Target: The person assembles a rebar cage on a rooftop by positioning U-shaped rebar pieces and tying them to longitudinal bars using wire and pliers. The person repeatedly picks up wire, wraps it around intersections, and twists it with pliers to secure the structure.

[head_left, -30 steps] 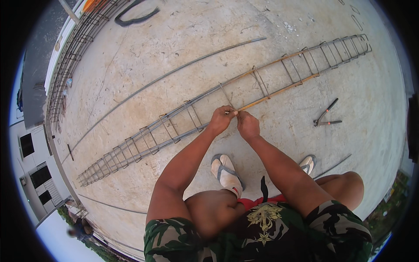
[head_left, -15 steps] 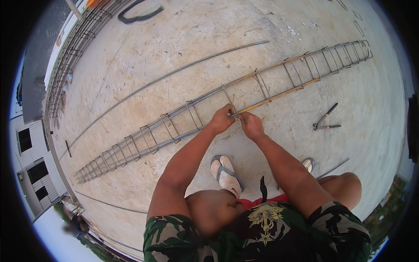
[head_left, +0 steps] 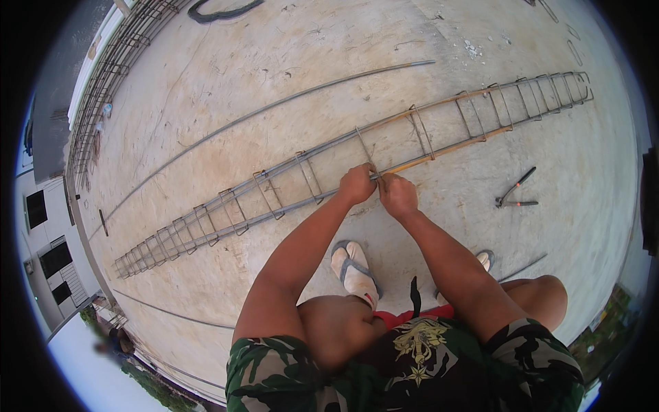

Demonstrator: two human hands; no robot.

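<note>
A long, narrow rebar cage [head_left: 412, 163] lies on the concrete, running from lower left to upper right, with stirrups set across its bars. At its near bar my two hands meet, almost touching, where one stirrup crosses. My left hand [head_left: 357, 184] is closed around the bar at that crossing, its fingertips partly hidden. Just to the right, my right hand [head_left: 399, 196] is closed in a pinch against the same spot. Whatever lies between its fingers is too small and covered to make out.
Pincers [head_left: 526, 203] with dark handles lie spread on the floor to the right. Beyond the cage lies a loose bar [head_left: 405, 65]. A dark coil [head_left: 226, 15] and stacked cages [head_left: 113, 75] are at the far left. My sandalled foot [head_left: 357, 275] stands near the cage.
Both hands stay at the same crossing of bar and stirrup. The left hand's fingers have turned and drawn in tighter against it. The view has shifted slightly.
</note>
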